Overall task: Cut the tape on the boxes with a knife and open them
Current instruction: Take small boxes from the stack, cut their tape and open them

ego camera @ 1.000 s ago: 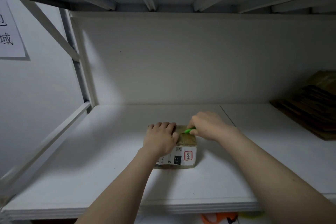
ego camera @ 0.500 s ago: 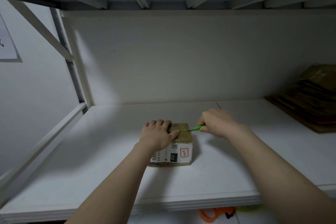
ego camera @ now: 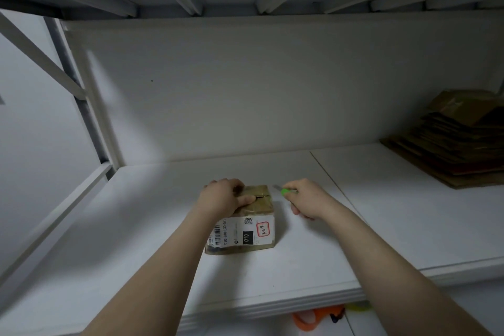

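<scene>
Head camera: a small taped cardboard box (ego camera: 255,232), white-labelled, is set on a smooth white shelf (ego camera: 136,226). Its top is gripped by the left hand (ego camera: 222,198), fingers curled over the far edge. Just beside, a green knife (ego camera: 285,191) is clenched in the right hand (ego camera: 308,199). Flattened cardboard (ego camera: 458,144) is cropped at right.

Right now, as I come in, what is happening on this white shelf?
A person is working on a small cardboard box that sits on the shelf. The left hand grips the top of the box to steady it. The right hand holds a green knife with its blade out, just to the right of the box and not touching it. The top flaps are not yet lifted. A stack of flattened cardboard lies at the far right.
</scene>
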